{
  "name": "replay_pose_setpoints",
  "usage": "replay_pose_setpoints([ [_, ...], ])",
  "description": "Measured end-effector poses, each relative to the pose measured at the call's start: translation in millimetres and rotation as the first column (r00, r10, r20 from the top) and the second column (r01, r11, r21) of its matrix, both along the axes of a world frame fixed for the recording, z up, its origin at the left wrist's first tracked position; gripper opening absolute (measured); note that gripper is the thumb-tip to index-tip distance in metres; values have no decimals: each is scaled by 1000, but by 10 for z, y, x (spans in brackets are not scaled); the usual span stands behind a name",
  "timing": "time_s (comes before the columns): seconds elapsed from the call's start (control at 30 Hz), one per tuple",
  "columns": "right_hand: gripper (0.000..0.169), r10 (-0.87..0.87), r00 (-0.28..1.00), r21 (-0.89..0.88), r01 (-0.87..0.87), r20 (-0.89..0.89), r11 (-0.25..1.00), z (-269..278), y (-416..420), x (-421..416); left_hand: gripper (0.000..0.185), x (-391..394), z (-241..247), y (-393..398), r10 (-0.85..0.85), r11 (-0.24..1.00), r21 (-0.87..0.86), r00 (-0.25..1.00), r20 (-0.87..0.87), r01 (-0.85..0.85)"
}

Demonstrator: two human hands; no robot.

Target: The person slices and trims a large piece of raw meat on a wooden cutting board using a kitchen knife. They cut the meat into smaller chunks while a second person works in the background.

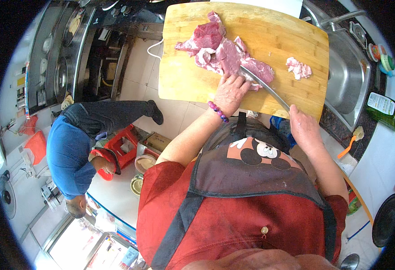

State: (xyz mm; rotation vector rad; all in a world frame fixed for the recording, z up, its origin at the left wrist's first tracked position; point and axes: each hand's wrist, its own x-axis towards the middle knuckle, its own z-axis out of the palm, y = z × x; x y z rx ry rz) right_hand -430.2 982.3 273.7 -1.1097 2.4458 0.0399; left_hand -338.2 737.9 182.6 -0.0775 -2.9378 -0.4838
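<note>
A large piece of raw meat [230, 55] with pale fat along it lies across a wooden cutting board [190, 89]. My left hand [231, 91], a beaded bracelet at its wrist, presses on the near side of the meat with the fingers bent. In my right hand [303, 126] is the handle of a knife, whose long blade [268, 87] reaches to the left into the meat, just right of my left fingertips. The blade's tip is hidden at the meat. Apart from the large piece, a small heap of pale fatty trimmings [298, 68] sits on the board's right side.
Right of the board is a steel sink [347, 77] with a faucet [344, 18]. A green bottle [383, 111] and an orange-handled brush [347, 147] lie by it. To the left, another person [69, 148] in blue bends over a red basin [106, 173]; a stove [62, 79] stands beyond.
</note>
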Motion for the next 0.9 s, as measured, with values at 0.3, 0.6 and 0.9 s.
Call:
replay_pose_setpoints([
  [0.3, 10, -14, 996, 108, 5, 83, 994, 331, 323, -55, 22, 66, 80, -192, -92, 991, 107, 995, 45, 86],
  [0.6, 17, -90, 995, -41, 92, 54, 995, 222, 359, 195, 21, 104, 114, -242, -142, 983, 124, 987, 73, 132],
  [0.9, 18, -266, 964, -97, 263, -15, 960, 23, 9, 93, 21, 89, 198, -268, -149, 984, 118, 983, 104, 137],
])
